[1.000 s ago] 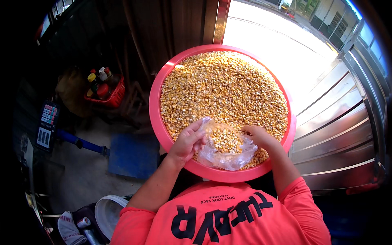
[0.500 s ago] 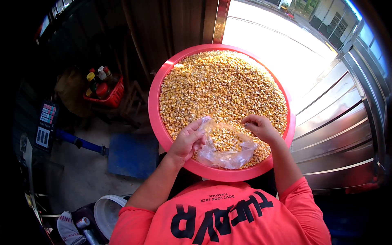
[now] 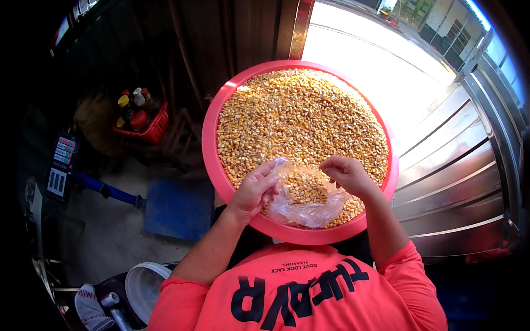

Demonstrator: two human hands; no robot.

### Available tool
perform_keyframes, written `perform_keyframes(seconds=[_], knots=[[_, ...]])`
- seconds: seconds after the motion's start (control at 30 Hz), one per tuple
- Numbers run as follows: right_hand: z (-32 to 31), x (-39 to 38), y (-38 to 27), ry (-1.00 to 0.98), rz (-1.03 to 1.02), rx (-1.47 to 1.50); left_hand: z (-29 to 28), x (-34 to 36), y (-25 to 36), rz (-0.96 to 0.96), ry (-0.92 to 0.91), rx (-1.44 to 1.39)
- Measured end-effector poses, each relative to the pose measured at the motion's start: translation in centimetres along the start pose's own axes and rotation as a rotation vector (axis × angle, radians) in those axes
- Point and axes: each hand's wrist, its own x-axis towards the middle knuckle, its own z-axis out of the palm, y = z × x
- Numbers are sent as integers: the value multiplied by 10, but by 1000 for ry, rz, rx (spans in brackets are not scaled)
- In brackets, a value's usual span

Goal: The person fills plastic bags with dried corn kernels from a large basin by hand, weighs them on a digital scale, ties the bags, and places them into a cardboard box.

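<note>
A wide pink basin in front of me is heaped with dried corn kernels. A clear plastic bag lies on the corn near the basin's front edge, its mouth spread and kernels inside. My left hand pinches the left edge of the bag between thumb and fingers. Above the bag's right side hovers my right hand, fingers curled and thumb drawn in. Whatever its fingertips may hold is too small to make out.
A blue platform scale stands on the floor to the left, its display panel farther left. Beyond it, a red basket of bottles and jars sits on a wooden stool. A white bucket is at lower left; ridged metal panels stand right.
My right hand has shifted slightly left, its fingertips closer over the bag's mouth. My left hand and the bag stay almost where they were.
</note>
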Motion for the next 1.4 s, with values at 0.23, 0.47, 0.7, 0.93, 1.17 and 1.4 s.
perform_keyframes(seconds=[0.23, 0.47, 0.7, 0.93, 1.17, 1.4], knots=[[-9, 9, 63, 51, 47, -384, -1, 1, -1, -5, 17, -11], [0, 8, 80, -112, 29, -380, 0, 1, 0, -15, 32, 0], [-6, 5, 62, 76, 57, -187, 0, 1, 0, -14, 21, 0], [-3, -5, -26, -59, -9, 5, -1, 1, 0, -7, 9, 8], [-2, -13, -33, -41, -269, -518, -2, 1, -1, 3, -13, 6], [-5, -33, -36, -233, 22, -777, 1, 0, 0, 3, 4, 48]])
